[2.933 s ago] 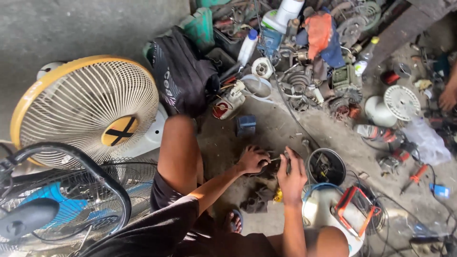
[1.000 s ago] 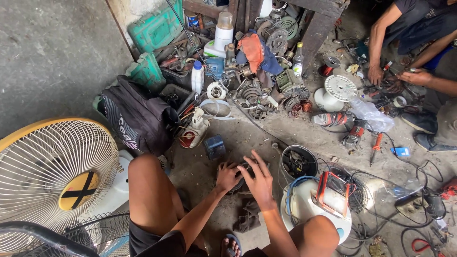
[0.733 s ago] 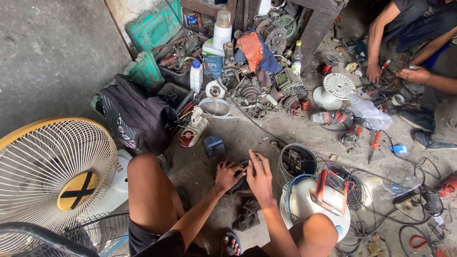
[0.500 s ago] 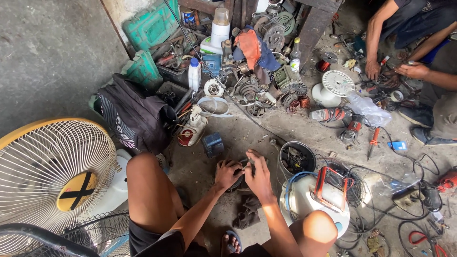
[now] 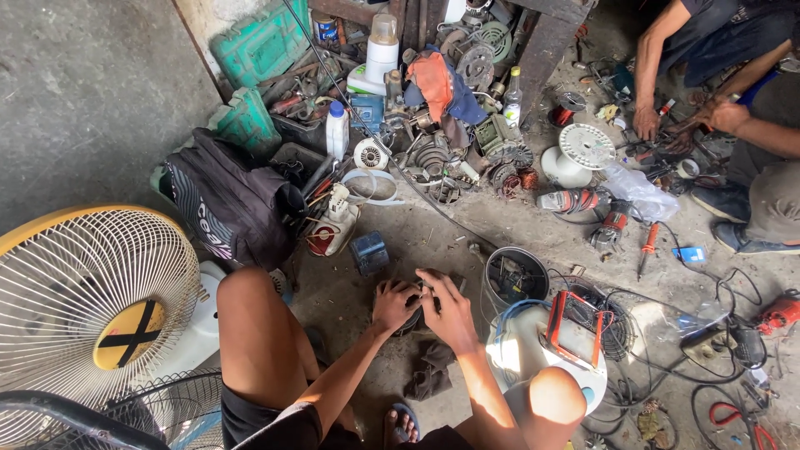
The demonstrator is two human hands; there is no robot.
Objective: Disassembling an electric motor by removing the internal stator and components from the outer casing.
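Looking down from the head: both hands meet low on the gritty concrete floor — left hand curled around a small dark metal part, right hand pressed over it, fingers bent — just left of the dark round tub.

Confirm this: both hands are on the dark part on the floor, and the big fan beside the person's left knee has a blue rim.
Not quite. In the head view both the left hand and right hand are on the dark part, but the fan has a yellow rim, not blue.
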